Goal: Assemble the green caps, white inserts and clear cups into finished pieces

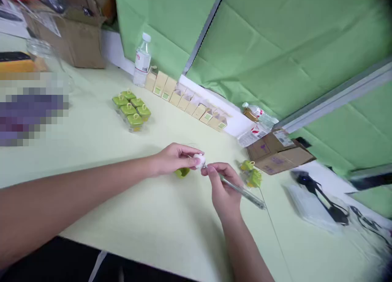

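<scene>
My left hand (173,159) pinches a small white rounded piece (199,161) between thumb and fingers, above the middle of the table. In my right hand (226,190) is a slim pen-like tool (247,197) with a clear greenish shaft; its exact kind is unclear. The tool's metallic tip points at the white piece and meets or nearly meets its right side. Just below my left fingers lies a green cup-shaped piece (182,173), partly hidden by the hand.
Green-topped containers (128,109) stand grouped at back left, with more green pieces (251,173) at right. Behind are a water bottle (142,61), a row of small cartons (183,100) and a cardboard box (280,151). A black cable device (321,198) lies far right.
</scene>
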Tool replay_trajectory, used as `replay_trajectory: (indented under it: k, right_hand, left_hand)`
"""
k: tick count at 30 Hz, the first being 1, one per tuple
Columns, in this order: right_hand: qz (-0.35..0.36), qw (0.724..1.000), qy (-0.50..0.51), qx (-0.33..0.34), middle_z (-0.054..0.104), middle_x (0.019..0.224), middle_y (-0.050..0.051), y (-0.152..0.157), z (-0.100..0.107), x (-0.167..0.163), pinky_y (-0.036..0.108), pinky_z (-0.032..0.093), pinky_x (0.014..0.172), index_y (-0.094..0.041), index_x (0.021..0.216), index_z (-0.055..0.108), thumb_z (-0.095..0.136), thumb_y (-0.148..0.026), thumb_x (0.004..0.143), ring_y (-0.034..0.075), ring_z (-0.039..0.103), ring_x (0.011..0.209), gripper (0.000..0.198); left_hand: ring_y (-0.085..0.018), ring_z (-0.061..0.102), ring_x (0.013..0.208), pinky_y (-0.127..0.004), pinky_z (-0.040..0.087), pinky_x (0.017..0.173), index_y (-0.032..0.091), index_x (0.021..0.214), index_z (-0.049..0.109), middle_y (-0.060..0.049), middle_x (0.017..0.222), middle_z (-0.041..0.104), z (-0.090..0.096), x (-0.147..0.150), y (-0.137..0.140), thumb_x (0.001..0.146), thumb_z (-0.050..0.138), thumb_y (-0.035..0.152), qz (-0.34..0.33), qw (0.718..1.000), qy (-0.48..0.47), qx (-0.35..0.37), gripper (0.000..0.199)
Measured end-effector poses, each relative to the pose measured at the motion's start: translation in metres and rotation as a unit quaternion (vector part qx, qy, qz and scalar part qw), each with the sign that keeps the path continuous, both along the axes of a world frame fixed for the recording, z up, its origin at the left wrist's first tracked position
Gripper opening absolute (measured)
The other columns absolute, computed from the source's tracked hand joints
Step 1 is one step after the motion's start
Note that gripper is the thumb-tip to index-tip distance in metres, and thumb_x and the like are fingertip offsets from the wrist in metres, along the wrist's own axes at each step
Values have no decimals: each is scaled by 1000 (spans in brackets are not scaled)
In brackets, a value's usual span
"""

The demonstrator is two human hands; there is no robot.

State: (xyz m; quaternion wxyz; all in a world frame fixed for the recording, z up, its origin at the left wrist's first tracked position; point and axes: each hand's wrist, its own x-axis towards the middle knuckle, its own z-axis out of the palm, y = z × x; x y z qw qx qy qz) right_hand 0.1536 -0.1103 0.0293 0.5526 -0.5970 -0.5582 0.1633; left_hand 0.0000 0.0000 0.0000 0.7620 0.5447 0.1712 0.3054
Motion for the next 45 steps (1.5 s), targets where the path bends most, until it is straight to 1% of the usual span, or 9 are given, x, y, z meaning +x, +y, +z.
replay_trajectory:
  k: [4, 10, 14, 21, 27, 36, 45]
  right_hand:
    - [7, 1000, 14, -4, 72, 75, 1, 0, 2, -2, 31, 53, 72, -20, 81, 67, 67, -30, 87, 17, 68, 73, 11]
    - [26, 998, 49, -5, 72, 75, 2, 0, 0, -1, 33, 54, 73, -20, 82, 67, 66, -30, 88, 18, 68, 74, 11]
    - [27, 998, 55, -3, 72, 75, 2, -1, 0, -1, 33, 55, 73, -20, 82, 67, 67, -30, 87, 17, 68, 73, 11]
    - [23, 999, 36, -2, 72, 75, 2, -1, 2, -2, 32, 55, 73, -20, 82, 67, 67, -29, 87, 17, 68, 73, 11]
    - [28, 999, 46, -2, 72, 75, 1, -2, 1, -1, 33, 54, 73, -21, 82, 67, 67, -30, 88, 17, 67, 72, 11]
    - [28, 998, 53, 2, 72, 75, 2, -2, 1, -2, 33, 54, 72, -21, 82, 68, 67, -30, 88, 17, 67, 72, 10]
    - [18, 1000, 5, 4, 72, 75, 1, -2, 1, -2, 31, 53, 72, -21, 82, 67, 66, -27, 87, 16, 67, 73, 9]
  left_hand:
    - [-18, 69, 86, -39, 52, 89, 17, 117, 70, -9, 103, 73, 2, -3, 0, 76, 79, 35, 3, 1000, -1, 0, 46]
    - [-19, 68, 90, -40, 52, 91, 18, 118, 70, -10, 106, 73, 1, -2, 0, 76, 79, 35, -3, 1000, -8, -4, 47]
    - [-18, 68, 88, -38, 52, 90, 17, 115, 71, -9, 104, 73, 3, -2, -1, 77, 78, 33, 0, 1000, -10, -10, 42]
    - [-16, 67, 84, -36, 52, 87, 16, 112, 73, -8, 100, 73, 8, -2, -4, 77, 76, 25, 1, 1000, -12, -22, 36]
    - [-16, 67, 85, -36, 52, 89, 17, 111, 73, -7, 98, 74, 7, -1, -4, 74, 76, 19, 10, 1000, -6, -12, 38]
    - [-15, 67, 85, -36, 52, 90, 19, 112, 74, -5, 97, 74, 8, -1, -4, 74, 76, 21, 15, 1000, 2, -12, 38]
    - [-15, 68, 85, -36, 53, 89, 18, 111, 74, -6, 96, 74, 8, -1, -5, 74, 76, 18, 16, 1000, -2, -11, 37]
